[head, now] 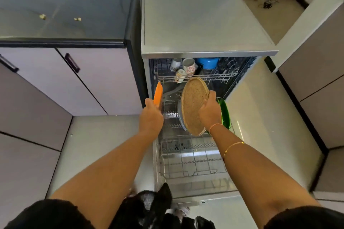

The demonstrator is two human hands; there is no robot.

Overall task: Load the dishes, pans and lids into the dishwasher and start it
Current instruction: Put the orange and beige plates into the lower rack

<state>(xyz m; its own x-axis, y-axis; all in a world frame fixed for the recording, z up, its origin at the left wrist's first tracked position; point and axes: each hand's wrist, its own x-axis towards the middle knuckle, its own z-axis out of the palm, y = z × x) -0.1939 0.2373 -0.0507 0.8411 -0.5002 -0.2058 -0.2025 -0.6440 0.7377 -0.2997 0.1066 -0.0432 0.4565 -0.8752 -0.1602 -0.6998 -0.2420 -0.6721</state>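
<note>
Left hand (151,115) is wrapped round a thin orange plate (158,95), seen edge-on. Right hand (210,111) grips a round, speckled tan plate (194,106) by its rim, tilted up over the dishwasher's (204,24) wire bottom rack (193,163), just beside a glossy green dish (224,111).

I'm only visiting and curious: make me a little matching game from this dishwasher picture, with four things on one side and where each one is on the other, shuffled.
Things:
1. orange plate
2. speckled brown plate
3. green dish
4. blue pot

Places:
A. in the upper rack
B. gripped by the right hand
C. standing in the lower rack
D. gripped by the left hand

Pairs: 1-D, 2-B, 3-C, 4-A.
</note>
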